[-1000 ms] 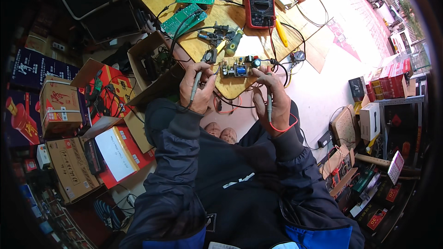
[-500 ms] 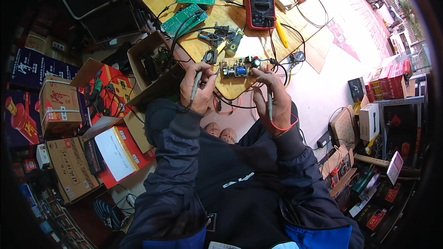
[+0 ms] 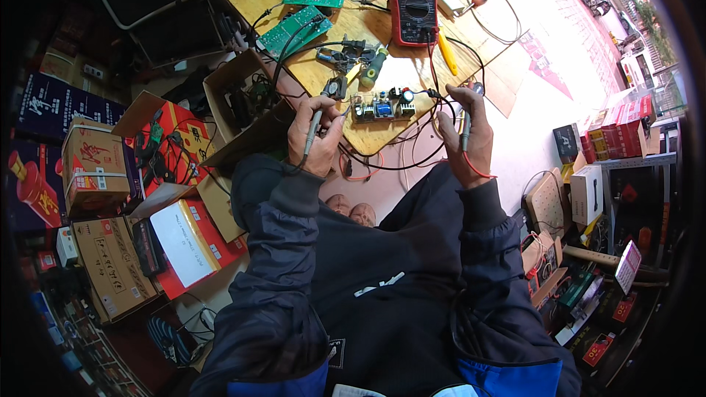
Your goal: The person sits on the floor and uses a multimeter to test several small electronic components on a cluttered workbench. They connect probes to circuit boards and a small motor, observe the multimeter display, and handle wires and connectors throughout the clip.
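1. At eight o'clock from the circuit board (image 3: pixel 384 109), my left hand (image 3: pixel 315 143) has its fingers clamped on a grey probe (image 3: pixel 312 132) by the black plug (image 3: pixel 335 88); tip contact is too small to tell. I'd keep that wrist steady.
2. The board sits mid-clock on the counter's (image 3: pixel 373 140) near corner; I'd avoid nudging it over the six o'clock edge.
3. Toward half past three, right fingers (image 3: pixel 467 132) grip the red-lead probe (image 3: pixel 465 134), thumb and forefinger apart. Five o'clock offers swing room, minding the looped cable (image 3: pixel 412 165).
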`<action>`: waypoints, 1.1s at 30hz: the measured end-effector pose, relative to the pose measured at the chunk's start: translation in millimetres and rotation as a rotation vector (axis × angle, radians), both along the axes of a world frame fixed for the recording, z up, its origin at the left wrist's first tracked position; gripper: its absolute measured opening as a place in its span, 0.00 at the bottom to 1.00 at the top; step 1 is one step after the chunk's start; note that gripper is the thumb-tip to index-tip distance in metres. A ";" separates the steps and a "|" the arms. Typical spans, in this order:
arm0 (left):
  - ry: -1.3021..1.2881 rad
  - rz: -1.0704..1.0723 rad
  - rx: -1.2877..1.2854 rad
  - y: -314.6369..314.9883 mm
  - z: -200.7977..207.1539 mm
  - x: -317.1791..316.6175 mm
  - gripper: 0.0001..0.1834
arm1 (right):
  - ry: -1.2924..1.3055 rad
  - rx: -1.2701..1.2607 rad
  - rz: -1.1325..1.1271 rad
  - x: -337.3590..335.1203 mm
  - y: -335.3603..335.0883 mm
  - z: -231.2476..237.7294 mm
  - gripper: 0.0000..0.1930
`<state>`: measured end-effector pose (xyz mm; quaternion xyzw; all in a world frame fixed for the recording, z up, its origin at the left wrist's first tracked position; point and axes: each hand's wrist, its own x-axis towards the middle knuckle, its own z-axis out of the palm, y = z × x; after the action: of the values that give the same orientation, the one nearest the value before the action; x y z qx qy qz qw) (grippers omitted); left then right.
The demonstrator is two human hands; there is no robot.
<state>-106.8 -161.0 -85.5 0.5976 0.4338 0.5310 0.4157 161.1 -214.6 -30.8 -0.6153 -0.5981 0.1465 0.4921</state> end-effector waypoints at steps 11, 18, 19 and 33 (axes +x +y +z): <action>0.053 0.059 0.078 1.0 -0.8 1.4 0.17 | 0.071 0.009 -0.010 -2.6 -2.4 -4.5 0.18; 0.031 0.080 0.081 0.3 1.4 2.5 0.16 | 0.147 -0.047 -0.003 -9.7 -19.4 -3.5 0.17; 0.027 0.076 0.081 -0.2 1.6 2.1 0.16 | 0.155 -0.050 0.003 -10.0 -20.0 -4.7 0.17; 0.043 0.050 0.079 -3.5 -0.3 -0.3 0.17 | 0.095 -0.009 0.013 -10.8 -23.6 -8.9 0.16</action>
<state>-107.0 -164.5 -85.8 0.6139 0.4360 0.5448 0.3691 150.3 -238.2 -39.7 -0.6060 -0.5775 0.1814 0.5161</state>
